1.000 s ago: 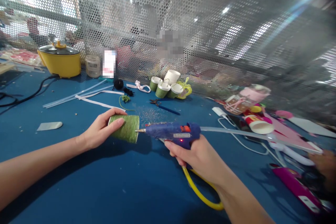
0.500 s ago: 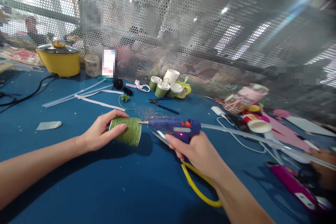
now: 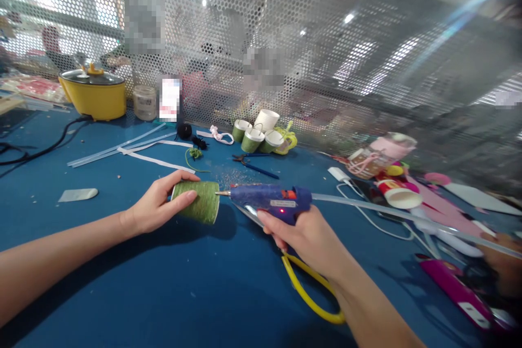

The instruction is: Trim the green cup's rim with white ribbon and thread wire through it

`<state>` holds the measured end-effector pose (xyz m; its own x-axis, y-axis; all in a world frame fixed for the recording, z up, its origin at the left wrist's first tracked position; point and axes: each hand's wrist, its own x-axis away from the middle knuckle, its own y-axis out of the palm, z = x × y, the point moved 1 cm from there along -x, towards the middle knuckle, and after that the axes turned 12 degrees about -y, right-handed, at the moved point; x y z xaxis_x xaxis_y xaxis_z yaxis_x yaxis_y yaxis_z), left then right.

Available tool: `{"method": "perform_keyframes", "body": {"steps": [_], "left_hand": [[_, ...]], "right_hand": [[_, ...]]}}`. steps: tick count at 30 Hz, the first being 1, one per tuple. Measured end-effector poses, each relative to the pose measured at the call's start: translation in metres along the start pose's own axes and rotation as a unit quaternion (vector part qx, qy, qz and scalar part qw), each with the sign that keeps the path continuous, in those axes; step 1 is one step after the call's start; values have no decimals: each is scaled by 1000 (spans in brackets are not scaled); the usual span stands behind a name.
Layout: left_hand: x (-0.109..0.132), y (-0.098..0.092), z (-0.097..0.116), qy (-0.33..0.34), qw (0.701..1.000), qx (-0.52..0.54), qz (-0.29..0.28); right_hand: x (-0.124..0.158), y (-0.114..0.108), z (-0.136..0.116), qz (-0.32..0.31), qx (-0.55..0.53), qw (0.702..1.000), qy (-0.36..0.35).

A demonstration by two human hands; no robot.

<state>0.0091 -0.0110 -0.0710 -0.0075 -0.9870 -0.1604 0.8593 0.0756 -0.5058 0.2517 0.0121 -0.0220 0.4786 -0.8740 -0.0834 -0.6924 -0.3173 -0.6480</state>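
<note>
My left hand [image 3: 165,204] is closed round a paper cup wrapped in green yarn [image 3: 199,204], held on its side above the blue table. Its white rim faces right. In my right hand [image 3: 299,234] is a blue hot glue gun [image 3: 267,198] with a lit red light and a long clear glue stick [image 3: 367,205] in its back. The metal nozzle points left and is at the cup's rim; whether it touches, I cannot tell. Partly hidden under my right hand lie yellow-handled scissors [image 3: 312,296].
Several small green-wrapped cups [image 3: 253,142] stand at the back, with pliers [image 3: 256,166] before them. White strips [image 3: 157,159] and green yarn [image 3: 194,154] lie left of these. A yellow electric pot [image 3: 95,95] stands far left. A purple power strip [image 3: 452,288] and paper pieces are at right.
Almost nothing differs. The wrapped cup has tilted slightly in my left hand; the glue gun stays with its nozzle at the rim. The view has shifted a little.
</note>
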Motion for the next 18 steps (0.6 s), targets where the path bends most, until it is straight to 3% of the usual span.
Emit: {"method": "perform_keyframes", "body": {"steps": [5, 10, 14, 18], "left_hand": [[0, -1, -1, -11, 1000, 13, -1], [-2, 3, -4, -45, 995, 76, -40], [-6, 8, -6, -114, 970, 192, -100], [-7, 12, -6, -185, 936, 260, -150]], "right_hand": [[-1, -1, 0, -11, -24, 1000, -18], [-4, -3, 5, -5, -66, 998, -22], [-8, -3, 9, 25, -145, 989, 5], [-11, -3, 12, 63, -153, 986, 16]]}}
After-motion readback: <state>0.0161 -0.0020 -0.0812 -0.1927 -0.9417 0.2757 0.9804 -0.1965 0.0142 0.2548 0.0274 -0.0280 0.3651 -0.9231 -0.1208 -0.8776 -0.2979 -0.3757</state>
